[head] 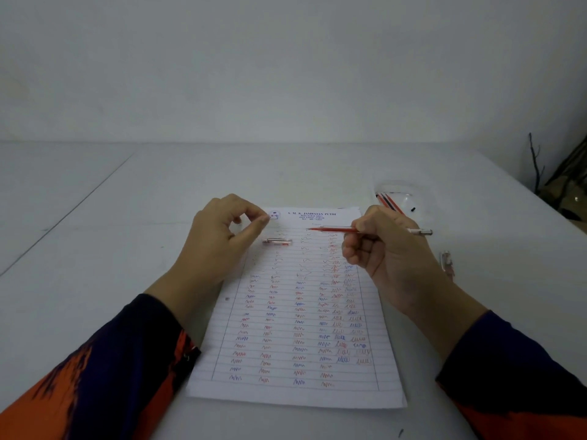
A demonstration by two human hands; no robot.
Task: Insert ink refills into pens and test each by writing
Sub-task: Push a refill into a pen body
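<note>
right hand (378, 249) grips red refill (332, 230), tip beyond fingers | left hand (222, 236) pinches something too small to tell | pen barrel (277, 241) beside left fingers | sheet (295, 395) mostly scribbled; spare refills (389, 201) remain

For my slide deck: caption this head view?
Right hand holds a red pen over scribble-filled lined paper.

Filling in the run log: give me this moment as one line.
right hand: grips red ink refill | left hand: fingertips pinched, contents unclear | clear pen barrel: lying on lined paper sheet
</note>
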